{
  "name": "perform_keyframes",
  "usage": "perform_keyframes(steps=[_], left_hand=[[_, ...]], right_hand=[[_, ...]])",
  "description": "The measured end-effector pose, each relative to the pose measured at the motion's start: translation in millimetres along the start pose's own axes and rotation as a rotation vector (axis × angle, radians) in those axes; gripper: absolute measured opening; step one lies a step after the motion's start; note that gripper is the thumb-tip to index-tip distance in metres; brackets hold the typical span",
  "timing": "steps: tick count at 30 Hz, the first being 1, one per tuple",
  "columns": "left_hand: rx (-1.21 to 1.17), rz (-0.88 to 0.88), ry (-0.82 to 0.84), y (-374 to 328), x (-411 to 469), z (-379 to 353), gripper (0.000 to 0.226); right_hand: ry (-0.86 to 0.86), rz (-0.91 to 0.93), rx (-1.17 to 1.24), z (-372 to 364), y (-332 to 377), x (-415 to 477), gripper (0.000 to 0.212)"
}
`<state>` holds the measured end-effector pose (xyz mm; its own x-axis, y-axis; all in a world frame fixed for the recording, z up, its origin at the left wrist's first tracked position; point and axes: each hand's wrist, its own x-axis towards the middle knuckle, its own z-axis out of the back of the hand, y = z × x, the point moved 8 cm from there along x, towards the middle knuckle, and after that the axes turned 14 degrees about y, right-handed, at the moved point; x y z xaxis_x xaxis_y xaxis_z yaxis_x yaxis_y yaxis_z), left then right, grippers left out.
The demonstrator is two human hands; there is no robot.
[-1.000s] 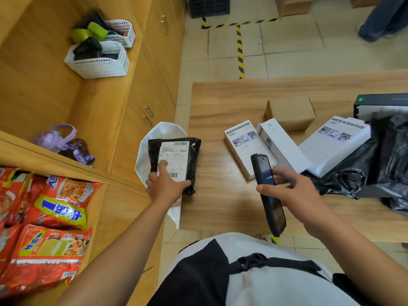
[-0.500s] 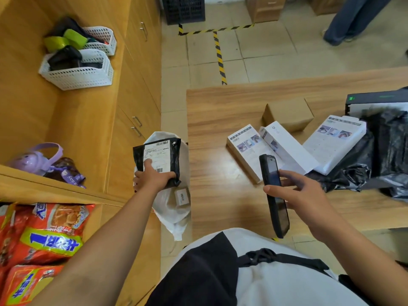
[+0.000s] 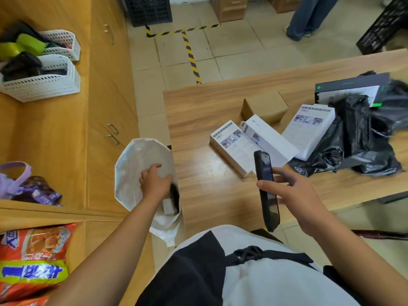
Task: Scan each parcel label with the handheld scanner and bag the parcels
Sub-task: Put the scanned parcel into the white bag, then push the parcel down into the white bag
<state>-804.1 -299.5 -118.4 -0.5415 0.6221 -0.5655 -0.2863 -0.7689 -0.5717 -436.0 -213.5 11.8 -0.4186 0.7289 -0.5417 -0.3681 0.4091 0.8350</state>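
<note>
The left hand (image 3: pixel 154 182) has sunk into the white bag (image 3: pixel 130 173), the black parcel (image 3: pixel 174 195) now under its palm instead of held above; whether the fingers still grip it I cannot tell. This parcel looks bagged. The right hand (image 3: pixel 293 195) clasps the handheld scanner (image 3: pixel 266 191), with white boxes (image 3: pixel 234 146) just beyond it probably next.

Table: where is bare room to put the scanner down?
Bare wood lies between the table's left edge and the white boxes, and along the far edge behind the cardboard box. The right side is crowded with black bags.
</note>
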Motion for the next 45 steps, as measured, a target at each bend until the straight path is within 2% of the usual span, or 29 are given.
perform_keyframes(steps=[3,6,9,13,18,23,25,31,34,38,40,42,44,45], left_hand=[[0.050,-0.184,0.089,-42,-10,-24,0.043],[0.096,-0.325,0.180,-87,-26,-55,0.037],[0.163,-0.397,0.232,-125,-43,-88,0.038],[0.268,-0.450,0.286,-167,-61,-135,0.049],[0.559,-0.439,0.212,-196,-67,-176,0.072],[0.896,-0.441,0.210,-215,-65,-211,0.073],[0.957,-0.414,0.233,-216,-63,-222,0.076],[0.893,-0.315,0.196,-215,-65,-225,0.072],[0.780,-0.264,0.140,-210,-74,-222,0.054],[0.673,-0.228,0.006,-191,-92,-214,0.022],[0.641,-0.224,-0.032,-176,-104,-212,0.015],[0.608,-0.219,-0.057,-162,-117,-210,0.018],[0.539,-0.193,-0.076,-149,-133,-207,0.035],[0.494,-0.168,-0.084,-142,-141,-206,0.046]], right_hand=[[-0.015,-0.005,0.034,12,-4,-2,0.049],[-0.049,-0.007,0.071,29,-7,-5,0.070],[-0.081,-0.007,0.098,52,-11,-10,0.078],[-0.110,-0.017,0.151,88,-25,-15,0.068],[-0.121,-0.031,0.186,129,-39,-18,0.062],[-0.101,-0.015,0.238,160,-48,-18,0.055],[-0.093,-0.022,0.230,169,-51,-17,0.060],[-0.031,-0.037,0.194,193,-58,-15,0.090],[0.020,-0.023,0.163,201,-58,-8,0.085],[0.071,-0.006,0.122,205,-52,1,0.098],[0.103,0.007,0.112,204,-49,6,0.093],[0.137,0.021,0.111,201,-45,11,0.086],[0.181,0.031,0.117,195,-43,15,0.078],[0.208,0.036,0.118,191,-42,17,0.067]])
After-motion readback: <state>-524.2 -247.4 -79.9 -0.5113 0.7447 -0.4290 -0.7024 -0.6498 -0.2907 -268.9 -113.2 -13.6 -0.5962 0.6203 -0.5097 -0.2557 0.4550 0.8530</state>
